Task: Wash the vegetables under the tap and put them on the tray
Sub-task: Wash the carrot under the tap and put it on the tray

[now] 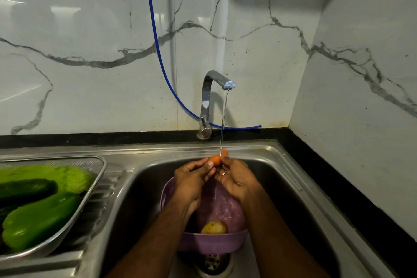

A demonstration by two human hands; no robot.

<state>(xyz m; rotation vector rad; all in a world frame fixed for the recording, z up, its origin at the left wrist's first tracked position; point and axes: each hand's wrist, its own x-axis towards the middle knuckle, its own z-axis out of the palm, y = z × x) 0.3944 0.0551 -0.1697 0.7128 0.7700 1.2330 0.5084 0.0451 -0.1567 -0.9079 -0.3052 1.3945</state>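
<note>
**Carrot under the running tap, greens on the tray**

At far left, a metal mesh tray [99, 166] sits on the ribbed drainboard of the steel sink [282, 156]. It carries a pale green gourd [67, 177] at the back, a dark cucumber [27, 189] lying against it, and a bright green capsicum [40, 219] nearest the viewer.

Moving right, a blue hose [155, 36] hangs down the marble wall and curves behind the chrome tap [208, 99], which stands on the black worktop [327, 165]. A thin stream of water [224, 117] falls from the spout.

In the basin, a lilac colander [212, 240] rests over the drain [212, 263] and holds a yellowish potato [214, 228].

Above the colander, the left hand [191, 180] and the right hand [237, 178] meet at the fingertips, both closed on a small orange carrot [217, 157]. The stream lands on the carrot, whose tip pokes up past the fingers. A ring shows on one finger of the right hand.
</note>
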